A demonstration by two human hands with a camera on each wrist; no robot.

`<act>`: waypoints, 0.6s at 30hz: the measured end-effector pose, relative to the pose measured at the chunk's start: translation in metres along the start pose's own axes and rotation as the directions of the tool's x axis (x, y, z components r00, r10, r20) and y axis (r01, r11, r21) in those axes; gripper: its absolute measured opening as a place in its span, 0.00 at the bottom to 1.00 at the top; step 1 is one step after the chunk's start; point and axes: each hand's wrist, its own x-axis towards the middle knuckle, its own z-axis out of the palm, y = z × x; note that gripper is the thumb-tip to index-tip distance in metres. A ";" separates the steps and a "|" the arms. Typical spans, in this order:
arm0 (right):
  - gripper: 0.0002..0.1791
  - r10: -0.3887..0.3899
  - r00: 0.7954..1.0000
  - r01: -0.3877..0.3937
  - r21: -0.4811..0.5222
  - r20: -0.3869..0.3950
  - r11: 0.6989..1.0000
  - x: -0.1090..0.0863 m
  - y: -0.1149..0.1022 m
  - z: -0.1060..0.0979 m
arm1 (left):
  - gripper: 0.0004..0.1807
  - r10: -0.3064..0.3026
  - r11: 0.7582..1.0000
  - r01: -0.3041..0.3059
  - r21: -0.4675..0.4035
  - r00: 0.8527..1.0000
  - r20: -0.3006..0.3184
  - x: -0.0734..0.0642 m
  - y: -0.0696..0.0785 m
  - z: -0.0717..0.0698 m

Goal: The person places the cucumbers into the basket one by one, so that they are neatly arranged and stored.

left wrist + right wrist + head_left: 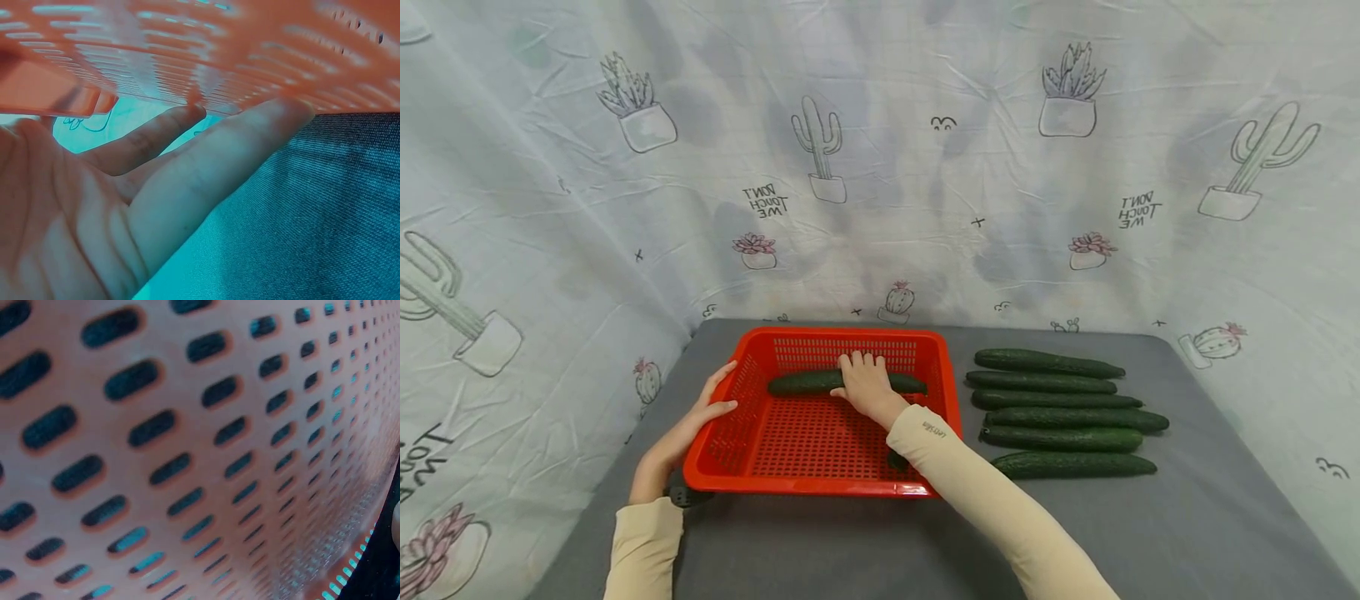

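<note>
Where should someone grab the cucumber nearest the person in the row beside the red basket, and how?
Probably around its middle, from above and the near side. This cucumber is long and rounded, lying sideways on the gray table, so a middle grip should balance it. The next cucumber lies close along its far side, leaving little finger room there.

A slotted red basket sits level at seven o'clock in the head view; inside, toward twelve, a dark-green cucumber stretches from nine to three.
</note>
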 end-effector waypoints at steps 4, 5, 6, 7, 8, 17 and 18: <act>0.27 -0.002 1.000 0.002 0.003 -0.008 1.000 0.000 0.000 0.000 | 0.35 -0.004 1.000 0.005 0.008 1.000 -0.014 -0.001 -0.001 0.000; 0.27 -0.003 1.000 0.003 0.008 -0.002 1.000 0.000 0.000 0.000 | 0.35 -0.005 1.000 0.005 0.009 1.000 -0.011 -0.001 -0.001 0.000; 0.27 -0.002 1.000 0.002 0.012 0.003 1.000 0.000 0.000 0.001 | 0.35 -0.010 1.000 0.010 0.008 1.000 -0.013 -0.001 -0.001 0.000; 0.27 -0.001 1.000 0.001 0.018 0.008 1.000 0.000 0.000 0.001 | 0.35 -0.009 1.000 0.009 0.008 1.000 -0.009 -0.001 -0.002 0.000; 0.27 0.000 1.000 -0.001 0.024 0.011 1.000 -0.001 0.000 0.001 | 0.35 -0.008 1.000 0.008 0.009 1.000 -0.007 -0.001 -0.002 0.000; 0.23 -0.004 0.998 -0.003 0.110 0.062 0.994 0.000 0.006 -0.007 | 0.35 0.000 1.000 0.000 0.000 1.000 -0.007 0.001 -0.003 0.000; 0.22 -0.006 0.998 -0.003 0.132 0.065 0.991 0.000 0.007 -0.008 | 0.35 -0.001 1.000 0.001 0.001 1.000 -0.009 0.001 -0.003 0.000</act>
